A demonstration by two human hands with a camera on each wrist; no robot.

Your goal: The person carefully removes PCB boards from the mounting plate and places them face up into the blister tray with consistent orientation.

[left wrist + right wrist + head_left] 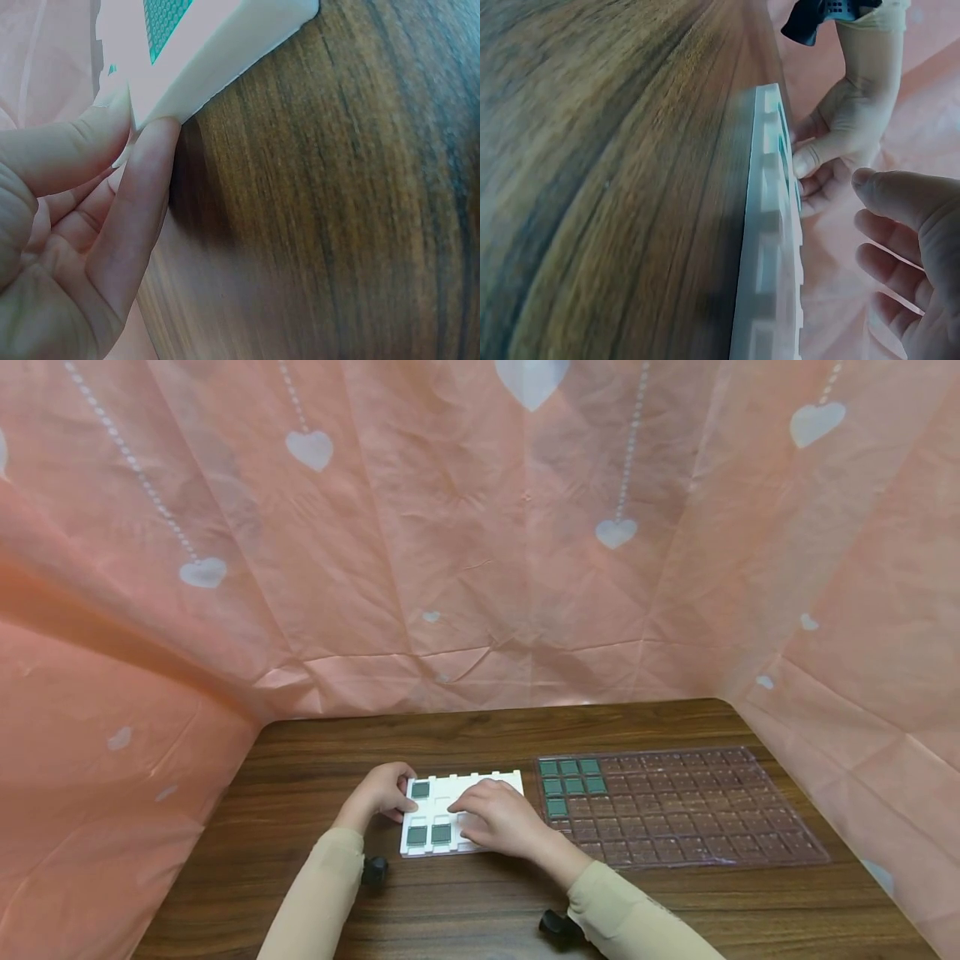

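A white slotted tray (465,777) lies on the table, with green square chips (441,833) in a few of its left pockets. At its left edge my left hand (381,795) pinches the rim between thumb and fingers; the left wrist view shows the thumb (90,142) on top near a green chip (163,26). My right hand (498,817) hovers over the middle of the tray and covers part of its pockets. In the right wrist view, the right hand's fingers (892,270) are loosely bent, apart from the thumb, with nothing visible between them.
Right of the white tray lies a clear plastic tray (675,806) with many square compartments; several green chips (573,786) sit in its upper left ones. The wooden table (450,910) ends at a pink curtain (480,568) behind. Black devices (558,927) are on both wrists.
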